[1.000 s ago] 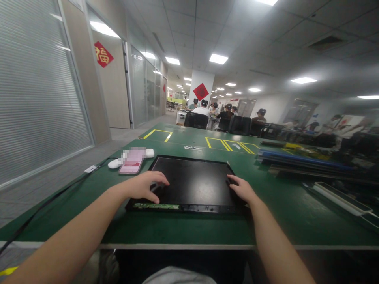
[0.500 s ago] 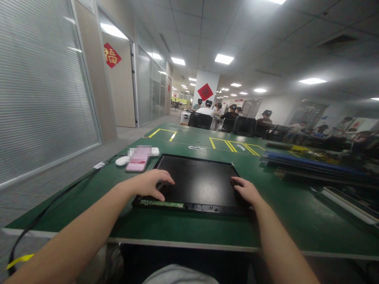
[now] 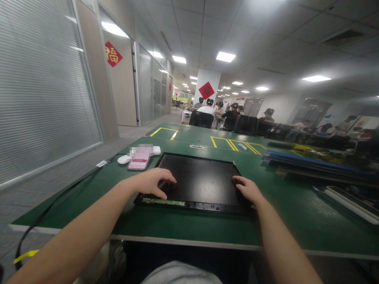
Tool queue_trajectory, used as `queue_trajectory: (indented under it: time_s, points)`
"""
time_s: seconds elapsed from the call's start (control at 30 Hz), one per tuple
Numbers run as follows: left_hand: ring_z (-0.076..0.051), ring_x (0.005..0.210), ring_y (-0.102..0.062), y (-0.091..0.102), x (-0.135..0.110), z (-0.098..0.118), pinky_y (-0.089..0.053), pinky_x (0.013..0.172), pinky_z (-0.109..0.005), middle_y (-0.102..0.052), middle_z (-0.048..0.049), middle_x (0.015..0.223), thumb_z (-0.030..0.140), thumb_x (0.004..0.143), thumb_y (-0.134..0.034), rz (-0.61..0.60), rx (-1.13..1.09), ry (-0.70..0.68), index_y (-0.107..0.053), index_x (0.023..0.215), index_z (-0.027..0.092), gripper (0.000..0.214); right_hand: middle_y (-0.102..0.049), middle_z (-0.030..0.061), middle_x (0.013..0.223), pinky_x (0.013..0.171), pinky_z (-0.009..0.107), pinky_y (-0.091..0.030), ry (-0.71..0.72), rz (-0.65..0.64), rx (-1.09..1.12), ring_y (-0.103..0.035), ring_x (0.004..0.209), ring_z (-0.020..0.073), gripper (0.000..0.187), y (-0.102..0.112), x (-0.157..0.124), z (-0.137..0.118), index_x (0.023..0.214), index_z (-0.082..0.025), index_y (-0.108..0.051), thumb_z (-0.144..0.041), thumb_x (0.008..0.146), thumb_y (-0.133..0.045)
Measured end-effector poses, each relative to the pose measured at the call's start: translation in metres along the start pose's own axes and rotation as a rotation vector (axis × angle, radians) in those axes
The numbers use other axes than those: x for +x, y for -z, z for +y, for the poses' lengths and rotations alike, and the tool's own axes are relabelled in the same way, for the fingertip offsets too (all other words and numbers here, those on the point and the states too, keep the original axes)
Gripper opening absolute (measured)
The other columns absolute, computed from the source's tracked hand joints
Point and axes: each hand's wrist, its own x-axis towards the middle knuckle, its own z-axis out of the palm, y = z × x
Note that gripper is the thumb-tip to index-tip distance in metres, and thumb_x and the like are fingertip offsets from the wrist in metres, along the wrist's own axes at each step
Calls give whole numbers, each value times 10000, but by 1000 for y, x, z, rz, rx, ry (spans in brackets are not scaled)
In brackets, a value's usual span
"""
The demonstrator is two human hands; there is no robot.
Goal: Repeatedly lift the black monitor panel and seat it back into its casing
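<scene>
A dark display panel (image 3: 198, 177) in a black frame lies flat on the green table, its surface reflecting the ceiling light. Along its near edge, toward the left, runs a narrow green circuit board (image 3: 164, 202). My left hand (image 3: 156, 182) is over the panel's left side with thumb and fingers spread apart. At the right edge of the panel is my right hand (image 3: 246, 188), fingers stretched out over the frame. Neither hand wraps round anything. Whether the fingertips press on the panel or hover just above it, I cannot tell.
A phone (image 3: 138, 161) and a white mouse-like object (image 3: 123, 159) lie left of the panel. Long blue strips (image 3: 290, 159) and a white bar (image 3: 352, 203) are at the right. Yellow tape (image 3: 220, 139) marks the far table (image 3: 183, 144). A black cable (image 3: 63, 193) crosses the left edge.
The whole view has shifted slightly, so everything sits a little further right. Both hands keep nearly the same place on the panel.
</scene>
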Motion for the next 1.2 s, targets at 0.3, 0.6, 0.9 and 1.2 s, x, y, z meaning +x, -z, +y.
queue_trajectory:
  time_s: [0.3,0.6,0.9,1.2]
  points:
    - [-224,1027,-619,-3,1,-4,-456,909,-306,-671,-57,1139,425,684,-785,-8,7,-32,-676,1150,239,513,-662,53,1229,1048,335,-395,23,13,-21,-589,1163,206,438,-1,2,3,1152,-205,-696,-161,751,-524]
    - [-234,1093,-599,-4,4,-8,-446,965,-330,-653,-64,1185,437,663,-799,5,-90,-46,-671,1153,231,547,-620,50,1299,1061,345,-382,-1,-21,-35,-555,1216,215,477,1,0,-1,1224,-214,-657,-177,765,-535]
    - [-223,1086,-597,-4,6,-4,-447,954,-321,-635,-46,1191,318,686,-795,-45,-89,-31,-672,1162,259,495,-595,53,1332,1080,359,-367,5,-17,-53,-539,1239,219,509,2,-2,-4,1256,-228,-643,-170,761,-542]
    - [-212,1008,-615,-2,11,10,-461,892,-300,-639,-41,1137,271,663,-800,-91,-26,-9,-685,1157,260,507,-596,57,1331,1079,347,-367,0,-26,-57,-535,1244,217,510,1,-1,-3,1258,-209,-640,-172,763,-525]
